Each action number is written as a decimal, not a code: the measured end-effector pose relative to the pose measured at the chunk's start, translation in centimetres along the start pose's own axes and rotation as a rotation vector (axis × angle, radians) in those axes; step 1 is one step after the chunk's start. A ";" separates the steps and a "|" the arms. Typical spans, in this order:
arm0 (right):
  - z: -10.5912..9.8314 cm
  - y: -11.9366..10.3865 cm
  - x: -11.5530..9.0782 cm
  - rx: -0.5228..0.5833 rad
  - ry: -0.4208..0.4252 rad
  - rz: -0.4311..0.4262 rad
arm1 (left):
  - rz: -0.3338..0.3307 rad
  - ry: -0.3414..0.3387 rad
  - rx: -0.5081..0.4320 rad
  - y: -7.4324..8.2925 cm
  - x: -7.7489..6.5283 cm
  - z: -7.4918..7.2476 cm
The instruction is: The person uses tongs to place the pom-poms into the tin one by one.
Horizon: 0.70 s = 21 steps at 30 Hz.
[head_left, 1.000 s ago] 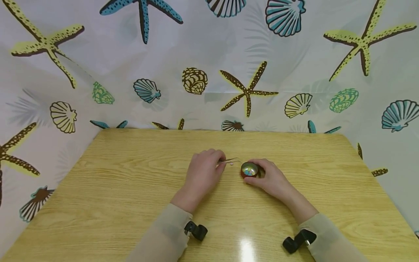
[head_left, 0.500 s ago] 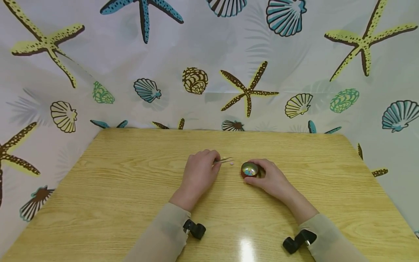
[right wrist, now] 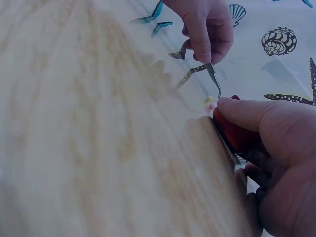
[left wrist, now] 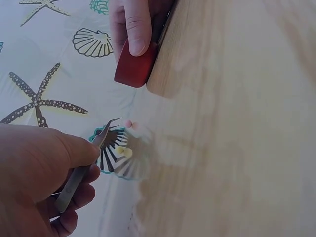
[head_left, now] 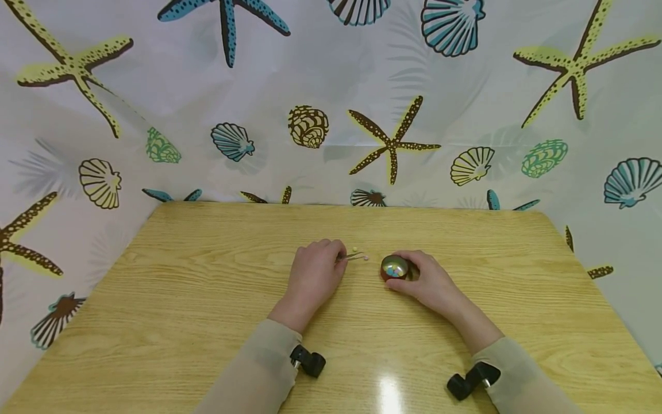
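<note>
My left hand [head_left: 314, 276] pinches a pair of bent-tip metal tweezers [left wrist: 74, 183] between thumb and fingers. In the head view the tweezer tips reach a small pink bead [head_left: 366, 258] on the table; whether they grip it I cannot tell. Just behind the tips lies a yellow bead [head_left: 355, 249]; the left wrist view shows yellow [left wrist: 128, 152] beside the tweezers too. My right hand [head_left: 433, 286] holds a small round red container [head_left: 394, 268], thumb and fingers around its side. Its inside is shiny, with several coloured pieces, blue among them. The right wrist view shows its red wall [right wrist: 239, 131].
The hands work on a light wooden table [head_left: 207, 299]. A cloth [head_left: 331, 69] printed with starfish and shells hangs behind and at both sides. Black wrist cameras sit on both sleeves [head_left: 258, 362].
My left hand has drawn back leftward, and the tweezer tips have gone from beside the red container down to the pink bead. My right hand and the container have stayed in place.
</note>
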State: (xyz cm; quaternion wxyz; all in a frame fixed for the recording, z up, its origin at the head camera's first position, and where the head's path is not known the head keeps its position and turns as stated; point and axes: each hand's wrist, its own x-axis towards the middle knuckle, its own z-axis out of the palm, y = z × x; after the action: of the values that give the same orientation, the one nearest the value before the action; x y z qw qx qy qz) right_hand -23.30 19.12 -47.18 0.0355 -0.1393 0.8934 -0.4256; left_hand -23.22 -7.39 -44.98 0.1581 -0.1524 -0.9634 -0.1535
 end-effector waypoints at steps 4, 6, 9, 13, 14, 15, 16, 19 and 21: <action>0.0 0.0 0.0 0.005 0.000 -0.003 | -0.002 -0.009 -0.003 0.0 0.0 0.1; 0.0 0.1 0.0 0.007 -0.001 -0.005 | -0.001 -0.016 -0.005 0.0 0.1 0.2; 0.0 0.1 0.1 0.009 -0.003 -0.010 | 0.001 -0.023 -0.003 0.0 0.1 0.3; 0.0 0.1 0.1 0.013 -0.006 -0.011 | 0.002 -0.022 0.003 -0.1 0.1 0.3; 0.0 0.1 0.1 0.013 -0.005 -0.009 | 0.000 -0.021 0.000 -0.1 0.1 0.3; 0.0 0.1 0.0 0.013 -0.005 -0.006 | -0.002 -0.024 -0.006 -0.1 0.1 0.3; 0.0 0.1 0.0 0.014 -0.005 -0.005 | -0.004 -0.023 -0.010 -0.1 0.1 0.4; 0.0 0.1 0.0 0.013 -0.005 -0.004 | -0.006 -0.019 -0.019 0.0 0.2 0.4; 0.1 0.2 0.0 0.014 -0.005 -0.008 | -0.006 -0.019 -0.021 0.0 0.2 0.5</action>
State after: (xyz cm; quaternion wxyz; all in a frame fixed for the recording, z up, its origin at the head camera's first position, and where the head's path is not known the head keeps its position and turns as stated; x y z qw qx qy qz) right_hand -23.37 19.17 -47.33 0.0370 -0.1435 0.8898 -0.4316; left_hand -23.50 -7.20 -45.37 0.1469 -0.1525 -0.9637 -0.1628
